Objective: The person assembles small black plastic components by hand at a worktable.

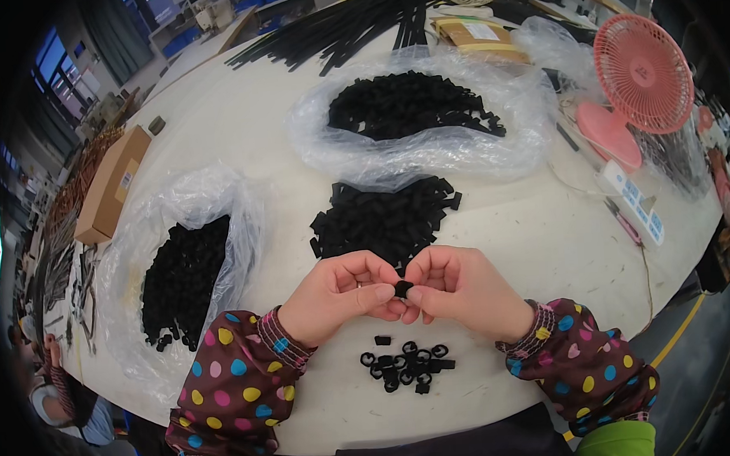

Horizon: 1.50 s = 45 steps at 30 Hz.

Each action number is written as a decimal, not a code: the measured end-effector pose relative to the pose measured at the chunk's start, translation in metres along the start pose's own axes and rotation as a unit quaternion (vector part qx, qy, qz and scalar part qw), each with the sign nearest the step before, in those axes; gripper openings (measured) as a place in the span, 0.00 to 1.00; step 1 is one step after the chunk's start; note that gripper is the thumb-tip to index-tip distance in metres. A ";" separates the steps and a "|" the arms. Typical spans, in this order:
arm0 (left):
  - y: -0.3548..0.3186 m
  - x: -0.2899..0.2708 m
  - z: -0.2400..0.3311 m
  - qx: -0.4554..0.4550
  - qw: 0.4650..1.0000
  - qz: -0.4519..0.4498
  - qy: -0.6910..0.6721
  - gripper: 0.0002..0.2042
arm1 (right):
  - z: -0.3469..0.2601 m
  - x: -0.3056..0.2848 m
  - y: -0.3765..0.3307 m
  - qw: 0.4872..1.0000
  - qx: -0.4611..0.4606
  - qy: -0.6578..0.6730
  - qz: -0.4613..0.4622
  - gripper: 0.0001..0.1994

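Black piece (403, 289) is over the table (514, 237), just past a small bunch of black loops (388, 362) near the body. Left hand (340, 295) and right hand (466, 293) are close together, pinching it from both sides, so it looks like fingertip work on one little bit, and the next move seems to need a steady grip from both. Fingers hide too much to tell where it points or how its long side runs; farther off sit a black pile (385, 220) and a clear bag (427, 155).
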<state>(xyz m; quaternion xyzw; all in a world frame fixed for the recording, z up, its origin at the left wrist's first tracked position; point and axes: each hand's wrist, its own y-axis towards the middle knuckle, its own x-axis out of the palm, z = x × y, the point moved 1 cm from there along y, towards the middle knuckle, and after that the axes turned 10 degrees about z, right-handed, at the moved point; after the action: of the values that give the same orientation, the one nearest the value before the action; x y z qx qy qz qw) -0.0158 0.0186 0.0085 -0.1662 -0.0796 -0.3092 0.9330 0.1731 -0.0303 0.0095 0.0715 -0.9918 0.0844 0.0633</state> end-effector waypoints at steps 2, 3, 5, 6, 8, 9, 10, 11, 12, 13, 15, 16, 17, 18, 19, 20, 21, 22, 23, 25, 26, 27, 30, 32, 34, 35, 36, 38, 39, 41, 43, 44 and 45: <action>-0.002 -0.002 0.000 -0.034 0.998 -0.027 -0.050 0.06 | -0.002 0.000 -0.001 0.997 0.051 0.056 -0.034 0.05; -0.002 -0.002 -0.001 -0.034 0.997 -0.047 -0.059 0.05 | -0.001 0.000 -0.001 0.994 0.059 0.077 -0.051 0.04; -0.001 -0.003 -0.004 -0.033 0.995 -0.067 -0.069 0.05 | 0.002 0.000 0.000 0.991 0.068 0.098 -0.067 0.04; 0.000 -0.004 -0.006 -0.008 0.996 -0.072 -0.046 0.05 | 0.004 0.000 0.000 0.989 0.075 0.107 -0.070 0.04; 0.000 -0.003 -0.008 0.018 0.997 -0.076 -0.024 0.05 | 0.004 0.000 0.000 0.987 0.082 0.116 -0.074 0.03; 0.000 -0.002 -0.008 0.056 0.997 -0.057 0.000 0.05 | 0.004 0.000 0.000 0.988 0.077 0.114 -0.067 0.04; 0.000 0.000 -0.008 0.095 0.995 -0.037 0.025 0.06 | 0.004 0.001 0.001 0.989 0.072 0.112 -0.060 0.05; 0.000 0.002 -0.009 0.094 0.995 -0.036 0.025 0.06 | 0.006 0.001 0.001 0.989 0.072 0.112 -0.060 0.05; 0.001 0.005 -0.009 0.111 0.993 0.007 0.043 0.05 | 0.009 0.002 0.001 0.998 0.013 0.059 -0.014 0.05; 0.001 0.007 -0.009 0.128 0.989 0.051 0.061 0.05 | 0.010 0.003 0.001 0.998 -0.047 0.006 0.031 0.06; 0.000 0.012 -0.011 0.152 0.980 0.090 0.090 0.06 | 0.010 0.006 -0.001 0.988 -0.110 -0.077 0.071 0.06; 0.000 0.013 -0.011 0.176 0.969 0.128 0.119 0.06 | 0.008 0.008 -0.002 0.966 -0.172 -0.159 0.110 0.07; 0.000 0.014 -0.013 0.176 0.969 0.128 0.119 0.06 | 0.007 0.010 -0.004 0.966 -0.172 -0.159 0.110 0.07; 0.001 0.013 -0.014 0.197 0.956 0.154 0.156 0.06 | 0.007 0.012 -0.007 0.951 -0.199 -0.209 0.115 0.07; 0.001 0.013 -0.014 0.217 0.940 0.180 0.192 0.06 | 0.006 0.013 -0.008 0.932 -0.226 -0.258 0.120 0.08; 0.000 0.013 -0.014 0.218 0.940 0.180 0.192 0.06 | 0.006 0.012 -0.007 0.932 -0.226 -0.258 0.120 0.08; 0.000 0.013 -0.014 0.225 0.936 0.176 0.208 0.06 | 0.008 0.011 -0.005 0.948 -0.188 -0.230 0.111 0.08; 0.000 0.013 -0.013 0.232 0.931 0.172 0.224 0.06 | 0.009 0.010 -0.004 0.963 -0.150 -0.201 0.102 0.07; 0.000 0.014 -0.012 0.232 0.931 0.173 0.224 0.06 | 0.010 0.009 -0.002 0.963 -0.150 -0.201 0.102 0.07; -0.002 0.018 -0.008 0.235 0.927 0.169 0.238 0.05 | 0.013 0.008 -0.001 0.991 -0.048 -0.083 0.090 0.07; -0.001 0.017 -0.006 0.235 0.928 0.168 0.237 0.05 | 0.013 0.006 0.000 0.991 -0.048 -0.083 0.091 0.07; -0.002 0.015 -0.005 0.224 0.932 0.137 0.252 0.05 | 0.013 0.004 0.000 0.992 -0.046 -0.096 0.061 0.06; -0.005 0.007 0.004 0.156 0.933 0.054 0.319 0.05 | 0.007 -0.009 0.003 0.979 -0.054 -0.198 0.004 0.06; -0.007 0.001 0.001 0.088 0.926 -0.027 0.366 0.05 | 0.010 -0.012 0.005 0.956 -0.063 -0.287 -0.023 0.07; -0.008 -0.001 0.003 0.041 0.914 -0.064 0.398 0.05 | 0.020 -0.011 0.011 0.886 -0.202 -0.409 0.081 0.10; -0.009 -0.001 0.003 -0.006 0.898 -0.101 0.429 0.06 | 0.024 -0.008 0.012 0.886 -0.201 -0.410 0.080 0.10; -0.009 -0.002 0.004 -0.006 0.891 -0.112 0.440 0.06 | 0.027 -0.004 0.011 0.853 -0.261 -0.441 0.098 0.09; -0.005 -0.005 0.004 0.018 0.892 -0.089 0.442 0.06 | 0.029 0.000 0.013 0.814 -0.319 -0.471 0.115 0.09; -0.004 -0.006 0.003 0.043 0.892 -0.067 0.446 0.06 | 0.029 0.002 0.014 0.807 -0.315 -0.484 0.122 0.09; 0.000 -0.008 0.000 0.052 0.900 -0.022 0.432 0.06 | 0.028 0.002 0.014 0.799 -0.311 -0.498 0.130 0.09; 0.001 -0.007 -0.002 0.060 0.905 0.029 0.419 0.07 | 0.026 0.002 0.014 0.855 -0.256 -0.430 0.137 0.08; 0.001 -0.005 -0.003 0.057 0.932 0.076 0.349 0.08 | 0.023 0.003 0.013 0.854 -0.258 -0.430 0.136 0.08; 0.001 -0.003 -0.005 0.056 0.952 0.122 0.277 0.09 | 0.019 0.003 0.012 0.917 -0.189 -0.327 0.127 0.08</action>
<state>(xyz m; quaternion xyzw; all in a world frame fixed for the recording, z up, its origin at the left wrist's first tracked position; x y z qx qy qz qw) -0.0173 0.0187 0.0032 -0.0302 0.1854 -0.2220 0.9568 0.1659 -0.0224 -0.0109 -0.0451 -0.9554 -0.1250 -0.2637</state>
